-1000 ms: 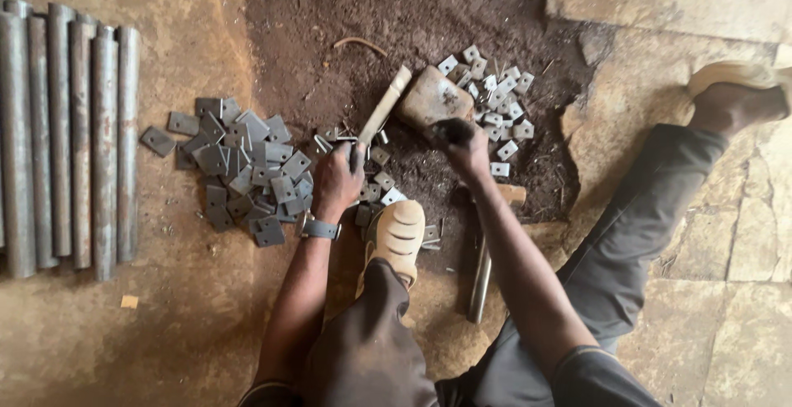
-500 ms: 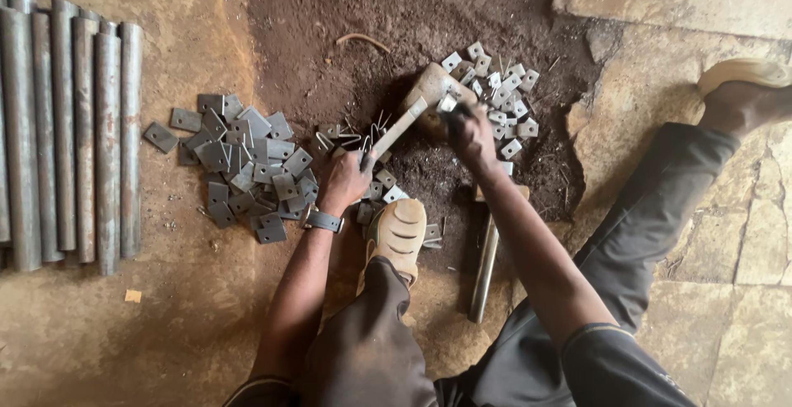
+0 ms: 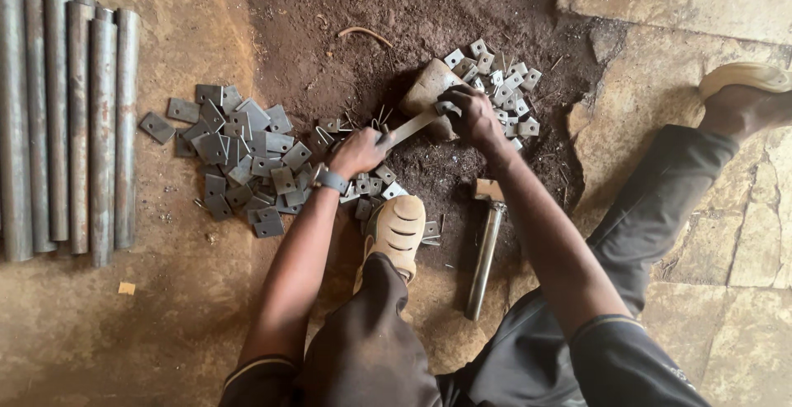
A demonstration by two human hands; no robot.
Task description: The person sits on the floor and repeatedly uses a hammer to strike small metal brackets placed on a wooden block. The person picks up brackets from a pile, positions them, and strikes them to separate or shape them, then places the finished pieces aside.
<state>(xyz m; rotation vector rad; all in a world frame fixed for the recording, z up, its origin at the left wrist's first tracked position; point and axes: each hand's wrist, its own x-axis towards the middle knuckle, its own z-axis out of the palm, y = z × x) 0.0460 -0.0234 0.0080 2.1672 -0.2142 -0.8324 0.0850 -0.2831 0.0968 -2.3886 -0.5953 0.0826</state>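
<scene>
My left hand (image 3: 359, 151), with a watch on its wrist, grips the near end of a flat pale bar (image 3: 412, 127). The bar slants up to the right onto a rough stone block (image 3: 425, 85) set in dark soil. My right hand (image 3: 472, 117) is curled over the bar's far end at the block. Small square metal plates (image 3: 499, 77) lie scattered just behind the right hand. A larger heap of plates (image 3: 239, 155) lies left of my left hand. My foot in a tan shoe (image 3: 398, 230) rests between my arms.
A hammer with a metal pipe handle (image 3: 487, 250) lies on the ground under my right forearm. Several long grey pipes (image 3: 70, 127) lie side by side at the far left. My other leg stretches right onto stone slabs (image 3: 742, 242), its shoe (image 3: 747, 77) at the edge.
The bar has tipped from pointing steeply up to lying lower across the stone. My right hand has shifted from the stone's side onto the bar's far end.
</scene>
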